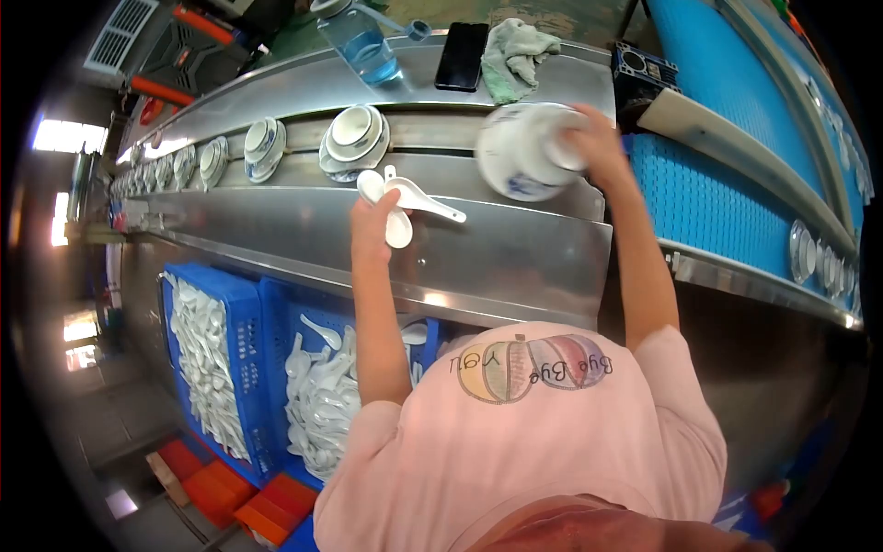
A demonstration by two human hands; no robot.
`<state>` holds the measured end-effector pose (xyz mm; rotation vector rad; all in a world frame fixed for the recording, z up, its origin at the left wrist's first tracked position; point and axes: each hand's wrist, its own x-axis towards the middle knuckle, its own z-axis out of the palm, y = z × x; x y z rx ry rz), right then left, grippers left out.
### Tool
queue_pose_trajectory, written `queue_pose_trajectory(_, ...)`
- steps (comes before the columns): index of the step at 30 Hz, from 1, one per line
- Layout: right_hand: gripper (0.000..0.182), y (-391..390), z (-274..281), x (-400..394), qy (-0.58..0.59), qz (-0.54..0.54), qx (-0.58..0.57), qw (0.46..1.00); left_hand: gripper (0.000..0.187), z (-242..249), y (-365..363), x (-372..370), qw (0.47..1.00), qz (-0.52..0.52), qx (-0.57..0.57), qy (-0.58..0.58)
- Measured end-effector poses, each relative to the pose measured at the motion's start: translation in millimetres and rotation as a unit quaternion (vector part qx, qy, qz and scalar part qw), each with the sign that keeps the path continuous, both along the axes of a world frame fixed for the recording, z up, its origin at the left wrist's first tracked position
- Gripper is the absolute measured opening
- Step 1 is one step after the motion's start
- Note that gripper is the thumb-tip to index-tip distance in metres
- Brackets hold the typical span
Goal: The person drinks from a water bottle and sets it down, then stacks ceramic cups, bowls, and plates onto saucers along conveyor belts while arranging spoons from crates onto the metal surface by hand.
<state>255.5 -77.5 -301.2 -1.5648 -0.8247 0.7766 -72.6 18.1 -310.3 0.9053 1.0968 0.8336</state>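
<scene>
My left hand is closed around several white soup spoons, held over the steel ledge in front of the line. At the right end of the line, my right hand grips a small white bowl by its side. Motion smears it. Under that bowl sits a white plate with blue decoration, also blurred; whether they touch cannot be made out. Left of it, a stacked set of bowl and plates rests on the line, just beyond the spoons.
More dish sets run along the line to the left. Blue crates of spoons stand below. Behind the line lie a water bottle, a phone and a cloth. At right is a blue conveyor belt.
</scene>
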Motion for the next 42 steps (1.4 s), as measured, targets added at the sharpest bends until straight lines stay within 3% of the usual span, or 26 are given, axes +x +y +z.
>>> queue_pose_trajectory(3,0.044,73,-51,-38,-0.265,0.045,0.025,0.963,0.028,0,1,13,1.0,0.009,-0.021,0.02)
queue_pose_trajectory(5,0.042,93,-48,-58,-0.149,0.115,-0.039,0.981,0.029,-9,3,15,1.0,0.017,-0.015,0.01)
queue_pose_trajectory(8,0.042,94,-62,-64,-0.122,0.114,-0.004,0.986,0.035,-21,6,11,1.0,0.016,-0.007,0.009)
queue_pose_trajectory(11,0.033,48,-31,-26,-0.071,0.154,0.018,0.985,0.032,-11,-3,6,0.997,0.036,-0.013,0.073)
queue_pose_trajectory(15,0.024,-60,-15,76,-0.031,-0.017,0.048,0.998,0.032,-17,-19,-6,0.973,0.079,0.078,0.204)
queue_pose_trajectory(17,0.02,-123,-18,141,-0.079,-0.173,0.038,0.981,0.033,-25,-31,-5,0.959,0.07,0.157,0.223)
queue_pose_trajectory(19,0.019,-193,-26,208,-0.261,-0.321,0.038,0.91,0.033,-20,-49,7,0.947,0.04,0.16,0.275)
queue_pose_trajectory(20,0.019,-234,-30,246,-0.348,-0.375,-0.017,0.859,0.033,-25,-51,9,0.93,0.016,0.196,0.312)
queue_pose_trajectory(21,0.021,-269,-34,277,-0.391,-0.447,-0.054,0.803,0.034,-26,-53,14,0.916,0.001,0.217,0.337)
queue_pose_trajectory(22,0.024,-300,-17,292,-0.373,-0.488,-0.168,0.771,0.034,-27,-55,18,0.901,-0.008,0.236,0.364)
queue_pose_trajectory(24,0.034,-378,-52,375,-0.47,-0.523,-0.269,0.658,0.035,-39,-48,14,0.892,0.009,0.254,0.374)
queue_pose_trajectory(26,0.042,-443,-89,440,-0.476,-0.479,-0.453,0.583,0.035,-46,-42,9,0.887,0.02,0.24,0.394)
queue_pose_trajectory(27,0.044,-498,-133,502,-0.45,-0.376,-0.529,0.613,0.036,-54,-38,5,0.904,0.026,0.242,0.351)
queue_pose_trajectory(28,0.063,-527,-184,567,-0.285,-0.39,-0.541,0.689,0.036,-57,-36,1,0.882,0.021,0.27,0.386)
queue_pose_trajectory(29,0.061,-502,-133,517,-0.146,-0.356,-0.464,0.798,0.036,-56,-36,3,0.868,0.026,0.269,0.417)
queue_pose_trajectory(30,0.057,-473,-114,468,-0.032,-0.389,-0.29,0.874,0.035,-48,-41,8,0.87,0.026,0.254,0.422)
queue_pose_trajectory(31,0.052,-464,-98,461,-0.141,-0.311,-0.399,0.851,0.035,-40,-44,13,0.874,0.023,0.241,0.422)
queue_pose_trajectory(33,0.045,-450,-103,444,-0.206,-0.259,-0.288,0.899,0.032,-45,-42,7,0.869,0.014,0.236,0.435)
queue_pose_trajectory(35,0.042,-399,-89,391,-0.288,-0.181,-0.28,0.898,0.03,-38,-47,14,0.89,0.03,0.218,0.399)
queue_pose_trajectory(39,0.035,-237,-32,219,-0.119,-0.142,-0.095,0.978,0.029,-24,-50,27,0.922,0.052,0.186,0.335)
queue_pose_trajectory(42,0.038,-122,-8,129,-0.071,-0.072,-0.065,0.993,0.029,-26,-50,39,0.935,0.09,0.162,0.304)
